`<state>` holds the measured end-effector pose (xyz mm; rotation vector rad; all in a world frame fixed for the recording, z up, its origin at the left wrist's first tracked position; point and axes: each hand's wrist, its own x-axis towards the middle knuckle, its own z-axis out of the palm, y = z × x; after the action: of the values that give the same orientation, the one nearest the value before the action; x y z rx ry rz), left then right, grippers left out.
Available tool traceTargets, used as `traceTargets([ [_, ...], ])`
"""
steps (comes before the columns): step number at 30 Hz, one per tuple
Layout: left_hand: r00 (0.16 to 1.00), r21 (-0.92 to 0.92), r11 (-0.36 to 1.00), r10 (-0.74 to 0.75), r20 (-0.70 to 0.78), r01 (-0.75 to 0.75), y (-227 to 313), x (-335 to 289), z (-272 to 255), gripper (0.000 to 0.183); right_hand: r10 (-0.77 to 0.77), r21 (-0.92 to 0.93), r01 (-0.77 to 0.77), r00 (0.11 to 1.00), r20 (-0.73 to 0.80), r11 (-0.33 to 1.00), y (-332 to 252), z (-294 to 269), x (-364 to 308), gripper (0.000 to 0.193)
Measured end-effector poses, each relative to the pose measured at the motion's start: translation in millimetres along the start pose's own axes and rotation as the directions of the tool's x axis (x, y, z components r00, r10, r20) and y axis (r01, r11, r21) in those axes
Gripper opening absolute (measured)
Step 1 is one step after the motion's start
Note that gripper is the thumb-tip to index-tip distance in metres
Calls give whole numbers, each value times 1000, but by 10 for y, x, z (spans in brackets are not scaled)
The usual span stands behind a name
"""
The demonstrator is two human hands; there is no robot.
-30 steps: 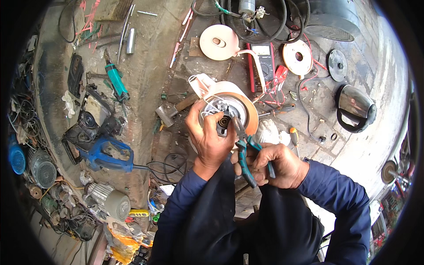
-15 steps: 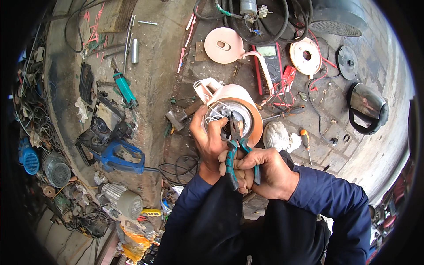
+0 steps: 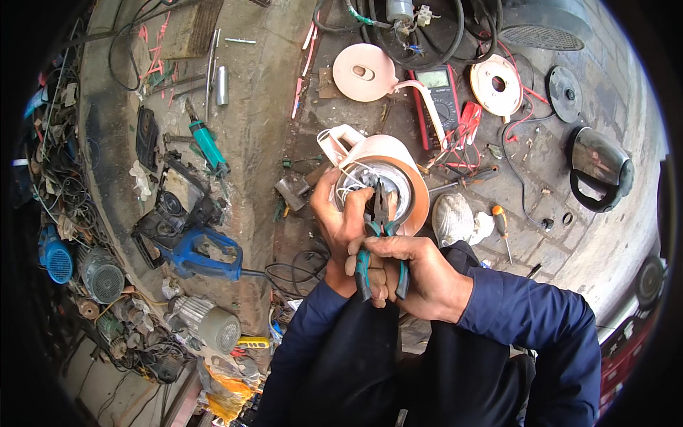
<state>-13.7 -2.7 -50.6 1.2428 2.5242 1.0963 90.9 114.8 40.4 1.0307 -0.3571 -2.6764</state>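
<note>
A pink electric kettle body lies before me with its open, metal-lined underside facing me and its handle at the upper left. White wires loop out of the opening. My left hand holds the kettle's left rim, one finger bent in over the opening next to the plier jaws. Around teal-handled pliers my right hand is closed. The jaws point into the opening; whatever is between their tips is too small to make out.
Left of the kettle lies a hammer. Beyond it are a pink lid, a red multimeter with leads and a pink ring-shaped base. A glove, a screwdriver and a dark kettle lie to the right.
The view has shifted a little. My right hand has drawn the plier handles closer together and tilted slightly, with the jaws still in the opening. The left hand keeps its hold on the kettle.
</note>
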Motion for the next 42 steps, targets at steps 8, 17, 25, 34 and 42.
traceTargets([
  [8, 997, -6, 998, -63, 33, 63, 35, -13, -41, 29, 18, -20, -19, 1000, -13, 1000, 12, -81, 23, 34],
  [17, 993, -34, 993, -114, 35, 115, 59, -23, -27, 24, 47, 72, -46, 999, -11, 996, -43, -85, 10, 34],
  [25, 996, 8, 997, -78, 44, 77, 86, 30, -59, 32, 42, 14, -42, 999, -27, 999, -15, -53, 29, 29],
  [34, 1000, -33, 999, -12, -2, 12, -6, -29, 3, 38, 60, 101, -46, 988, -140, 994, 22, 76, 50, 30],
  [42, 996, -70, 994, -83, 43, 86, 39, -36, -34, 38, 30, 320, -36, 999, 26, 947, 133, 85, 99, 22],
])
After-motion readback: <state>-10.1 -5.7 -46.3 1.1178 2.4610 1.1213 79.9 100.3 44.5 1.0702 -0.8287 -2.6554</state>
